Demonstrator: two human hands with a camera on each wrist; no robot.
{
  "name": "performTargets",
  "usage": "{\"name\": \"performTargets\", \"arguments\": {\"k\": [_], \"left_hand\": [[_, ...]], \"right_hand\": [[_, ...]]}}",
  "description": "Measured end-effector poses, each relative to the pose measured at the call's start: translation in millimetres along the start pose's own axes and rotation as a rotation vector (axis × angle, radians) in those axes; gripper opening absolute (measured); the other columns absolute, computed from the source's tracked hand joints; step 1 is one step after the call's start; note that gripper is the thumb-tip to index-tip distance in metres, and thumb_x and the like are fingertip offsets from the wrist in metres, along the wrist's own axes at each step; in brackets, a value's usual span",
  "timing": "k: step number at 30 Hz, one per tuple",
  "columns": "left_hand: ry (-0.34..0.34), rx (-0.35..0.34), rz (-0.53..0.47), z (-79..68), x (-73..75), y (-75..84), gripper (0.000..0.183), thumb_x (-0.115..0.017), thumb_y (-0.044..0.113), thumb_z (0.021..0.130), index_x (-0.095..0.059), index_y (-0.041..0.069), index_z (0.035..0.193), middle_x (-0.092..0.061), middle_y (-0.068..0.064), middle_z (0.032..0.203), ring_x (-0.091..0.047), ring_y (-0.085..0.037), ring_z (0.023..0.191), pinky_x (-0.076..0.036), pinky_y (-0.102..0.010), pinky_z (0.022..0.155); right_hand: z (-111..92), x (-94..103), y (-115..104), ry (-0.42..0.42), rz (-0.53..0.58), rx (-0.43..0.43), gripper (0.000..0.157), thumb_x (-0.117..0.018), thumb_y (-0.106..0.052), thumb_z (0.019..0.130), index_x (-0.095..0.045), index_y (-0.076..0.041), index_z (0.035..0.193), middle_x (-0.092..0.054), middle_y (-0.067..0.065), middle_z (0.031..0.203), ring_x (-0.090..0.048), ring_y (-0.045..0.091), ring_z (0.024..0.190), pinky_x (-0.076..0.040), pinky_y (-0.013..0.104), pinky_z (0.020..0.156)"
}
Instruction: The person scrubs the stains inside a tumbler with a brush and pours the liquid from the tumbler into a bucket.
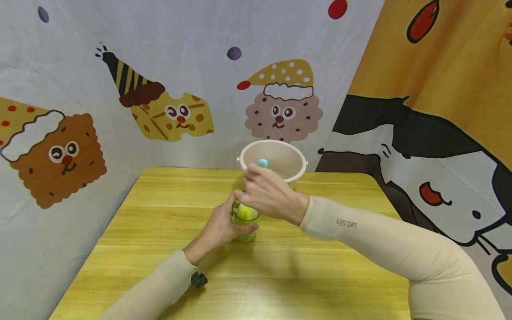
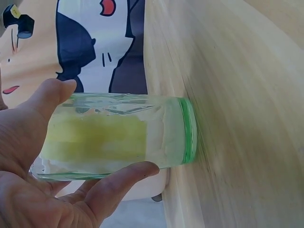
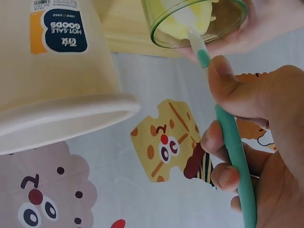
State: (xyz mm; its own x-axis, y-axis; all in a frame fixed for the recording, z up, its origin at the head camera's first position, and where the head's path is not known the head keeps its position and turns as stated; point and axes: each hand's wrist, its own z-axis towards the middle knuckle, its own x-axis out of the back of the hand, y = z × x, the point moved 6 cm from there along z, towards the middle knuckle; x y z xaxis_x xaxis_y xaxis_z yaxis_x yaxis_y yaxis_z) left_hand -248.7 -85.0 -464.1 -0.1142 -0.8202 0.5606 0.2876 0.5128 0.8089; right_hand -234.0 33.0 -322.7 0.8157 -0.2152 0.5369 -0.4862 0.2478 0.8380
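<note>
My left hand grips a clear green-tinted glass, fingers and thumb around its side; its base is right at the tabletop in the left wrist view. Inside the glass is the yellow sponge head of a cup brush. My right hand holds that brush by its teal handle above the rim, with the thumb pressed along the shaft. The handle's light-blue end shows beyond my right hand in the head view.
A beige bucket with a rounded rim stands at the table's back edge, just behind my hands. The wooden table meets a cartoon-printed cloth at the back. A small black device sits at my left cuff.
</note>
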Motion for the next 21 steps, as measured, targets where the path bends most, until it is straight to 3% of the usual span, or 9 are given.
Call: {"name": "performTargets", "arguments": {"k": [7, 14, 21], "left_hand": [[0.003, 0.019, 0.013, 0.4, 0.1, -0.2, 0.098, -0.107, 0.042, 0.087, -0.051, 0.016, 0.164, -0.076, -0.020, 0.152, -0.076, -0.035, 0.136, -0.067, -0.059, 0.113], [-0.005, 0.001, 0.023, 0.9, -1.3, 0.1, 0.092, -0.107, 0.041, 0.088, -0.052, 0.018, 0.159, -0.077, -0.020, 0.150, -0.074, -0.026, 0.113, -0.067, -0.055, 0.105], [-0.005, 0.011, 0.027, 0.9, -1.6, -1.0, 0.098, -0.106, 0.041, 0.088, -0.049, 0.019, 0.165, -0.069, -0.020, 0.165, -0.070, -0.040, 0.147, -0.061, -0.066, 0.122]], "right_hand": [[0.3, 0.4, 2.3, 0.009, -0.003, 0.037, 0.023, -0.096, -0.041, 0.096, -0.085, -0.038, 0.117, -0.091, 0.000, 0.109, -0.075, 0.020, 0.103, -0.045, 0.035, 0.104], [1.9, -0.1, 3.3, -0.012, 0.034, 0.079, 0.023, -0.092, -0.044, 0.099, -0.087, -0.040, 0.122, -0.092, -0.002, 0.107, -0.075, 0.019, 0.101, -0.043, 0.036, 0.106], [2.5, -3.0, 10.4, -0.019, 0.149, 0.080, 0.032, -0.096, -0.041, 0.094, -0.086, -0.039, 0.124, -0.090, 0.000, 0.102, -0.077, 0.020, 0.098, -0.045, 0.035, 0.103]]}}
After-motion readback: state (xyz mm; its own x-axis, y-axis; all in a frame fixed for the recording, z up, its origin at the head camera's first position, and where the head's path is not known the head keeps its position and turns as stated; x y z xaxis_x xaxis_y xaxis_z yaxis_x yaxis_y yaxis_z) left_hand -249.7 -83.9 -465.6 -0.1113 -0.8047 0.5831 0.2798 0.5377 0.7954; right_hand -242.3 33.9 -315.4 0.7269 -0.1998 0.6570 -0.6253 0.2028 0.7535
